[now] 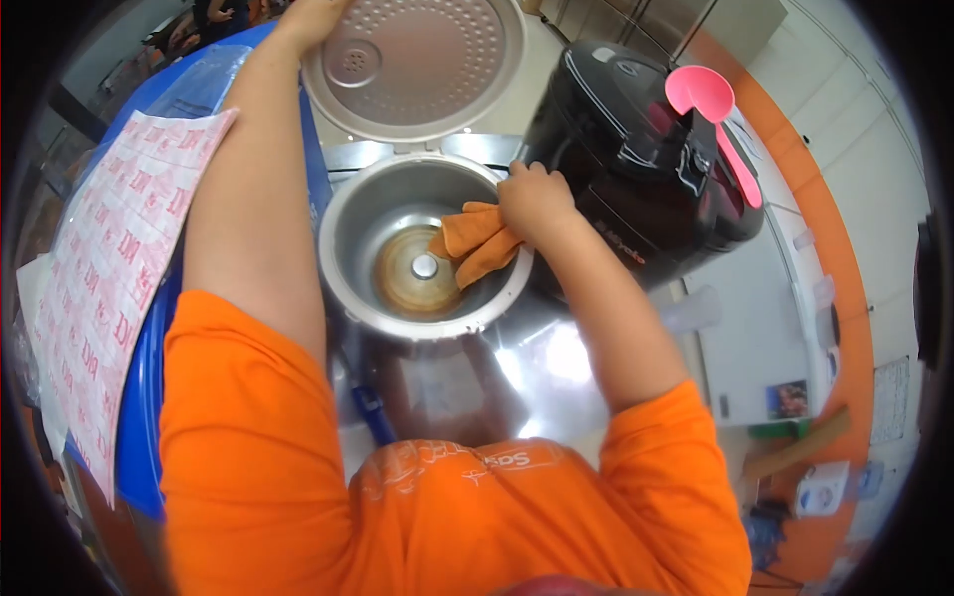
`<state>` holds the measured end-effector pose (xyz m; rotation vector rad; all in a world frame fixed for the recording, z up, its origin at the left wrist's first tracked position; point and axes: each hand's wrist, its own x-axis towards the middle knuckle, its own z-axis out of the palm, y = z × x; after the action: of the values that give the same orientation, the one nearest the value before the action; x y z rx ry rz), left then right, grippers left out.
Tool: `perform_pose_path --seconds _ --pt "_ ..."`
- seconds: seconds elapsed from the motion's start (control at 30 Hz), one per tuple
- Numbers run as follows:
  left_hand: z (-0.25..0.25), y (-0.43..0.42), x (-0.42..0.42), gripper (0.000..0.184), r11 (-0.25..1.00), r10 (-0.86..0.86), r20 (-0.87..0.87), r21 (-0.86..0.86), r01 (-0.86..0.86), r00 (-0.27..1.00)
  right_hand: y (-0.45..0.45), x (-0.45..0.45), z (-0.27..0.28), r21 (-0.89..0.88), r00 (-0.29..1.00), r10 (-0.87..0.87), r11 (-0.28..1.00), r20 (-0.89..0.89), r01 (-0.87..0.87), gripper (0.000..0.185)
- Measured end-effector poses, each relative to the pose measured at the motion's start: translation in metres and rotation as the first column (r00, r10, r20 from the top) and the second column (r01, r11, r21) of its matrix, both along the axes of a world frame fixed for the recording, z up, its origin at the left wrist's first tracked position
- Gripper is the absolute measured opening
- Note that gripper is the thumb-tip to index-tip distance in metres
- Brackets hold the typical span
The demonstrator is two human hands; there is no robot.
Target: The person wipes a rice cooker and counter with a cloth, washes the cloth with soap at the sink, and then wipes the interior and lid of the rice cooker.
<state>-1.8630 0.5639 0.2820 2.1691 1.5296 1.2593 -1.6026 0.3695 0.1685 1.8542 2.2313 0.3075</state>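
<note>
A rice cooker stands open in front of me, with no inner pot in it. Its bare metal inside shows a brownish stained bottom around a round centre knob. The raised lid, dimpled on its inner face, leans back at the top. My left hand is at the lid's upper left edge and holds it; its fingertips are cut off by the frame. At the cooker's right rim, my right hand grips an orange cloth, which hangs down into the cooker.
A black cooker stands close on the right, a pink ladle on top. A blue container with a printed sheet over it is on the left. The shiny metal surface lies below the cooker. Another person is partly visible at top left.
</note>
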Motion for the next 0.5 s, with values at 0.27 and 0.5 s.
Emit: perform_pose_path --seconds 0.27,0.5 --pt "-0.004 0.006 -0.001 0.058 0.999 0.009 -0.019 0.052 -0.008 1.000 -0.075 0.002 0.003 0.069 0.926 0.302 0.943 0.228 -0.325 0.012" --pt "-0.004 0.041 -0.014 0.068 0.984 0.081 -0.025 -0.154 -0.084 0.996 -0.157 0.059 0.025 -0.083 0.590 0.198 0.906 -0.783 -0.414 0.015"
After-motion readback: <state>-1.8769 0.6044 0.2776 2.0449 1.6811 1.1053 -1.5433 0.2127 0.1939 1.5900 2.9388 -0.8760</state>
